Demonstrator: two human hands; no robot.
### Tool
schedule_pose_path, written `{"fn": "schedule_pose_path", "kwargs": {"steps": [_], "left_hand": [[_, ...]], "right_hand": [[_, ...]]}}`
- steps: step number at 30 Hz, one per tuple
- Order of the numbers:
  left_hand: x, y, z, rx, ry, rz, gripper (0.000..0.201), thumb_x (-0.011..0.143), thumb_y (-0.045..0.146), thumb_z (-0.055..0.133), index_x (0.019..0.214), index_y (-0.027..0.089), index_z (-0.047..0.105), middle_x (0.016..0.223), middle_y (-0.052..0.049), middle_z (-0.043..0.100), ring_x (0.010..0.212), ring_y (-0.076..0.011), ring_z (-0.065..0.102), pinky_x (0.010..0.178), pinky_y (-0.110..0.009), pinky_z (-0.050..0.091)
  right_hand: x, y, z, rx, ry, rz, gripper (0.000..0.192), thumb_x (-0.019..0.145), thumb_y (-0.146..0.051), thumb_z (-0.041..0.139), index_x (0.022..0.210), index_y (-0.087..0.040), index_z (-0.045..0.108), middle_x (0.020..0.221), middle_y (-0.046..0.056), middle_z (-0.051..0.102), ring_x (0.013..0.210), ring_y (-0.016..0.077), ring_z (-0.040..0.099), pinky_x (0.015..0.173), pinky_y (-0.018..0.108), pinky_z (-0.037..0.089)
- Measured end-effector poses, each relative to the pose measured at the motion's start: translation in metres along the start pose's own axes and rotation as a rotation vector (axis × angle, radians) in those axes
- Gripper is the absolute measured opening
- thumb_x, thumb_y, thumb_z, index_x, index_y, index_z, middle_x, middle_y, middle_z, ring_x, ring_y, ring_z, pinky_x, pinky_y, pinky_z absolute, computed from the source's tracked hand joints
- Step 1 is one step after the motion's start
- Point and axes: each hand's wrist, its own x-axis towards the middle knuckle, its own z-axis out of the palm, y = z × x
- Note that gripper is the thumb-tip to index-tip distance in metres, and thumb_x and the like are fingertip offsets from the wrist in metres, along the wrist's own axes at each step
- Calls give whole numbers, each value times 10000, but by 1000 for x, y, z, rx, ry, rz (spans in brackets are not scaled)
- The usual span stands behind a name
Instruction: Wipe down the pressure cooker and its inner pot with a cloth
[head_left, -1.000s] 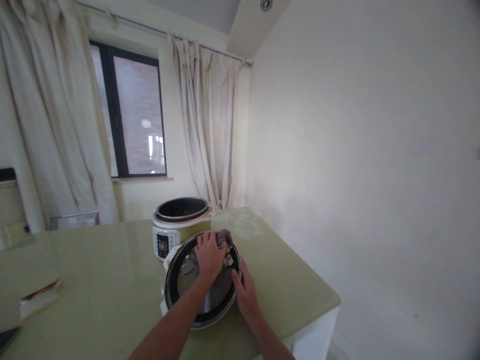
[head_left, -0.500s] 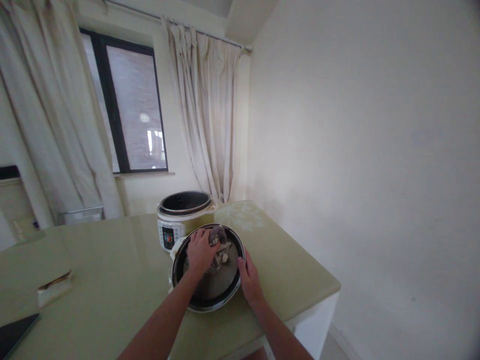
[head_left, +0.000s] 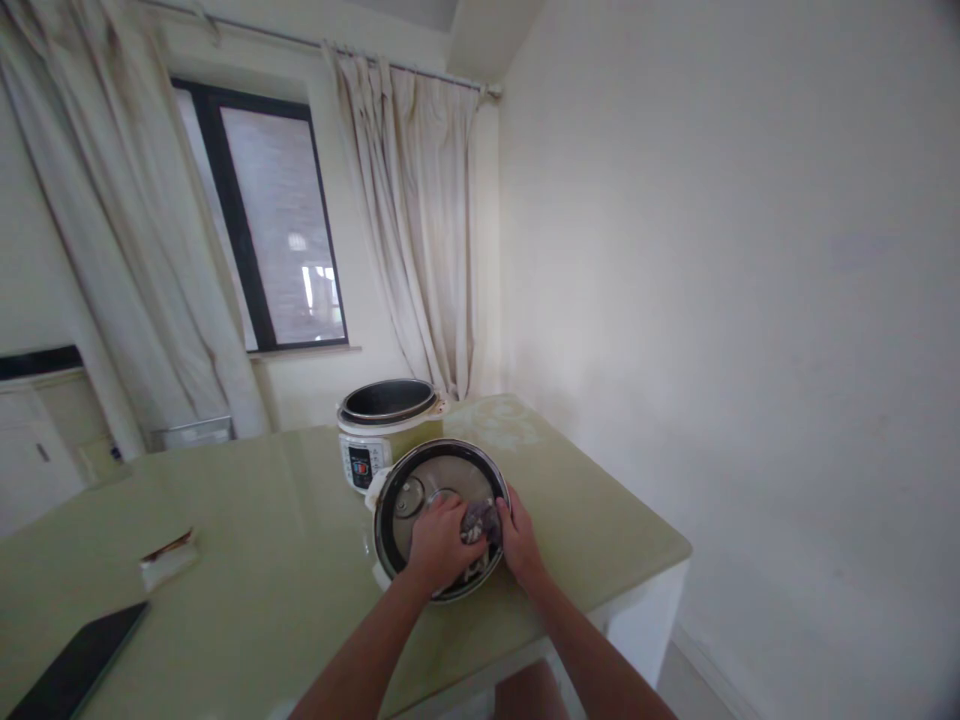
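The round pressure cooker lid (head_left: 431, 470) is tipped so that its metal inner side faces me, with a dark ring round the edge. My left hand (head_left: 441, 540) is closed on a crumpled grey-and-white cloth (head_left: 480, 522), pressed against the lower right of that inner side. At the right rim, my right hand (head_left: 520, 535) grips the lid, thumb over the edge. Just behind the lid stands the electric pressure cooker (head_left: 364, 465), white with a dark control panel, its top uncovered and its dark inside showing.
The pale green table (head_left: 262, 560) has a corner at the right. On its left lie a dark flat slab like a tablet (head_left: 82, 660) and a small whitish packet (head_left: 169, 560). A wall (head_left: 712, 300) rises on the right; curtains (head_left: 420, 220) hang behind.
My left hand and the cloth have moved from the lid's upper middle to its lower right. My right hand still holds the rim. The view has shifted slightly left.
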Motion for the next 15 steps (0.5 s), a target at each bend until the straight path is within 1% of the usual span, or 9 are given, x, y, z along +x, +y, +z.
{"fn": "schedule_pose_path", "kwargs": {"steps": [4, 8, 11, 15], "left_hand": [[-2, -14, 1, -48, -35, 35, 297, 844, 469, 718, 1008, 221, 729, 1146, -90, 729, 1145, -281, 660, 1008, -361, 490], [1, -30, 0, -61, -81, 63, 325, 846, 478, 712, 1037, 217, 737, 1167, -100, 739, 1123, -286, 681, 993, -360, 504], [1, -40, 0, -73, -75, 40, 355, 852, 481, 705, 1089, 219, 736, 1174, -98, 745, 1140, -291, 682, 990, -360, 507], [1, -48, 5, -91, -64, -19, 404, 856, 481, 706, 1172, 231, 722, 1266, -95, 730, 1221, -295, 656, 1042, -368, 490]], "right_hand": [[-1, 5, 0, -23, -15, -11, 575, 994, -607, 544, 1416, -234, 664, 1404, 108, 690, 1334, 287, 615, 1221, 483, 404], [-1, 11, -1, -26, -25, -23, 579, 983, -585, 575, 1450, -248, 636, 1454, 93, 665, 1383, 278, 584, 1238, 476, 390], [0, 13, 0, -35, -43, -25, 595, 975, -563, 598, 1481, -252, 611, 1490, 87, 640, 1414, 281, 563, 1247, 483, 382], [-1, 10, 1, -43, -47, -16, 593, 976, -554, 598, 1487, -251, 611, 1488, 90, 642, 1415, 290, 565, 1248, 491, 383]]}}
